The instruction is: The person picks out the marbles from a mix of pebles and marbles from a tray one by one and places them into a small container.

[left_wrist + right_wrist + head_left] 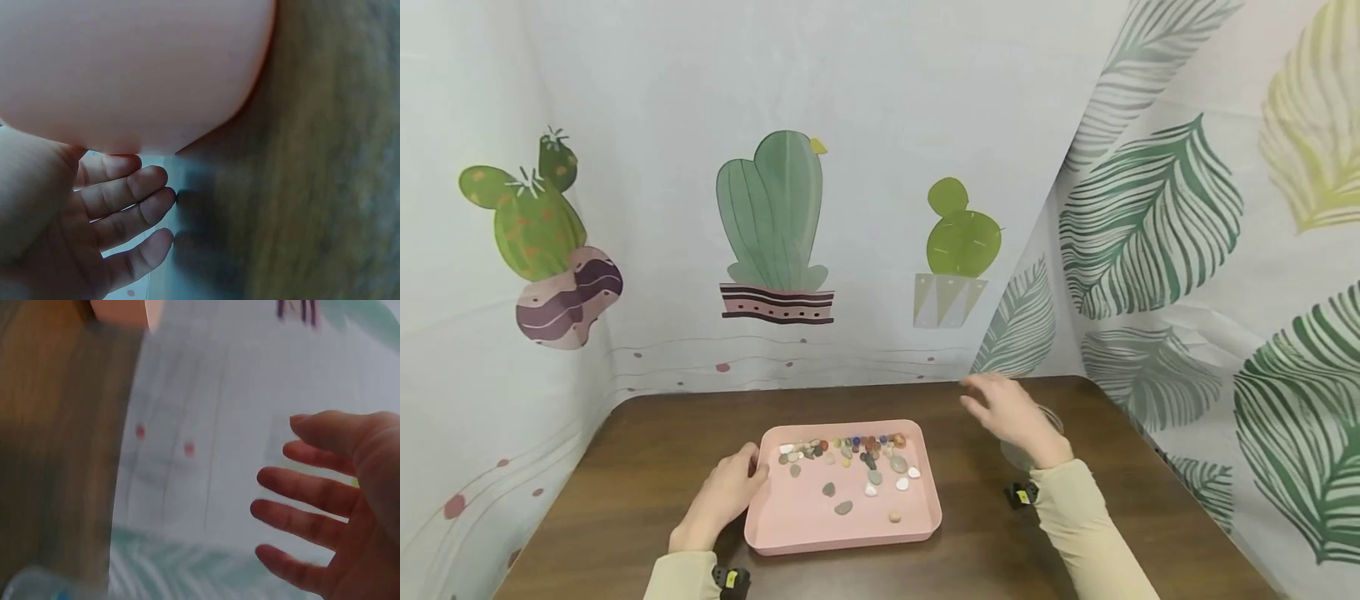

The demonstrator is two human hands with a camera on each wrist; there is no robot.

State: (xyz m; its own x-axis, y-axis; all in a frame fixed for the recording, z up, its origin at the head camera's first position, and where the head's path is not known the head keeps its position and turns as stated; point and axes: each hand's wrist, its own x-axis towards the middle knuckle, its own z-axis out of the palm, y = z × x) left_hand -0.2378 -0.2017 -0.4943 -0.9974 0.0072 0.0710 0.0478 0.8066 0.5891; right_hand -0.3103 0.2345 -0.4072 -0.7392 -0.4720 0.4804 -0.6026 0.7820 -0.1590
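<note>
From my station I see the pink tray [805, 527], holding stones [844, 507], on the table [647, 454]. Left hand [722, 492]: fingers relaxed, at tray's left edge. Right hand [1011, 414]: fingers spread wide, raised near a clear container [1017, 455].

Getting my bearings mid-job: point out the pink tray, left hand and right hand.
Pink tray [797, 521]: head view, bare floor, near left.
Left hand [724, 492]: head view, back of the hand.
Right hand [1013, 414]: head view, back of the hand.
</note>
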